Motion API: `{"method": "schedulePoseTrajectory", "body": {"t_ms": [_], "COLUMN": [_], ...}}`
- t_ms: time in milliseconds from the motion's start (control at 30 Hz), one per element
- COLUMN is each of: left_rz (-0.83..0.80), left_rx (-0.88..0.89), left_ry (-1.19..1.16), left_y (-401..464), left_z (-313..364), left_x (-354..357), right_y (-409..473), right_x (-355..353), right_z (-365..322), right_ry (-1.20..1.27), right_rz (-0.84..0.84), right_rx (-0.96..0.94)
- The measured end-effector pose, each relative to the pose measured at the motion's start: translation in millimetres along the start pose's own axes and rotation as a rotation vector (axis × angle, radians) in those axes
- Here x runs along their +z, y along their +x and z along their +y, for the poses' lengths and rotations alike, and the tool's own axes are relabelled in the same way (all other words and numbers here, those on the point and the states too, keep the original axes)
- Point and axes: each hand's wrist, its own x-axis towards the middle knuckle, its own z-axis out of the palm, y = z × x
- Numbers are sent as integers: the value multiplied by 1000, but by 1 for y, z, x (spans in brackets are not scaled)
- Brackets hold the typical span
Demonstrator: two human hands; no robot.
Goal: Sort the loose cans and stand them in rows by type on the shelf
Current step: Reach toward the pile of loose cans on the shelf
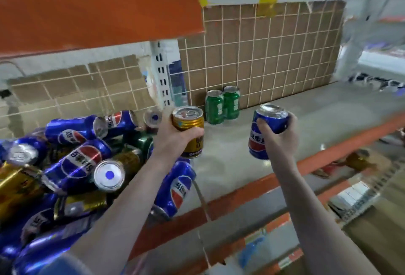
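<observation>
loose pile (65,176): nearest me, bottom left, blue, gold & a few green cans heaped on their sides on the shelf, some w/ ends facing up
left hand (173,136): I see it curled round a gold can (189,130), thumb on the near side, fingers wrapped over the front; can upright, held just above the shelf right beside the pile
right hand (278,132): wrapped round a blue can (266,130), fingertips across its body; can tilted slightly, top toward the back wall, held over the shelf near the front edge
green cans (222,106): two, upright, touching side by side, at the back against the tiled wall (274,51), btwn my two hands but farther in
shelf (306,121): grey surface, orange front lip, right half bare
</observation>
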Motion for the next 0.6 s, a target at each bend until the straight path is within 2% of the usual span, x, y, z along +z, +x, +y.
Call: {"method": "schedulePoseTrajectory", "body": {"t_ms": [333,600], "left_rz": [32,-23], "left_rx": [-144,-169], "left_ry": [12,198], "left_y": [71,127], "left_z": [-23,-36], "left_x": [217,268], "right_y": [177,244], "right_x": [-109,-113], "right_z": [79,114], "right_ry": [-102,-103], "right_rz": [-230,-353], "right_rx": [45,137]}}
